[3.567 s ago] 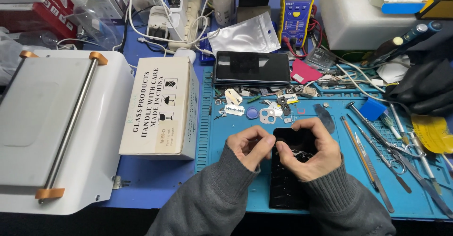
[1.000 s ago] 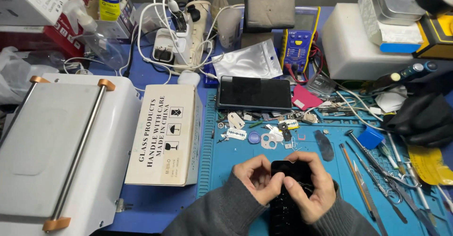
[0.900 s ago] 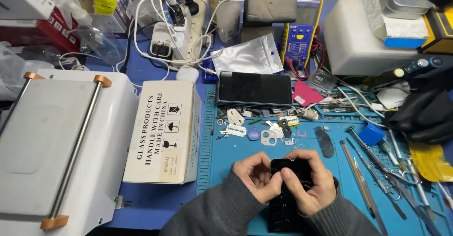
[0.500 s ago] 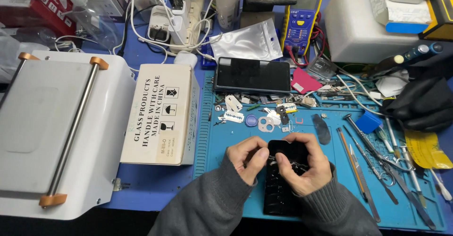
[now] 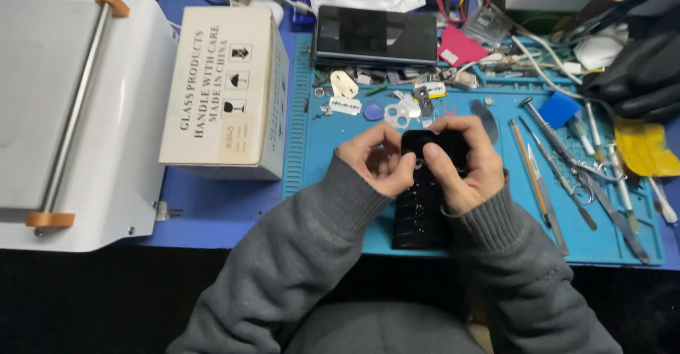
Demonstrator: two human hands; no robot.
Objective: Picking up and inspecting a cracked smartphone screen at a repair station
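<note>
A black phone (image 5: 421, 205) lies lengthwise on the blue work mat (image 5: 340, 141), its back open and facing up. My right hand (image 5: 464, 163) wraps around its upper end, thumb pressed on the top edge. My left hand (image 5: 377, 158) is curled beside it, fingertips pinching at a small part near the phone's top left corner. What the fingers pinch is too small to make out. Both grey sleeves cover the lower half of the phone's sides.
A white cardboard box (image 5: 227, 88) stands left of the mat, next to a white machine with a metal bar (image 5: 67, 106). A second dark phone (image 5: 375, 35) lies at the back. Tweezers, screwdrivers and blades (image 5: 567, 177) lie to the right. A black-gloved hand (image 5: 637, 71) rests far right.
The view has shifted and dropped closer over the mat. My hands stay on the phone's top end, with small finger movements there; the phone itself has not moved.
</note>
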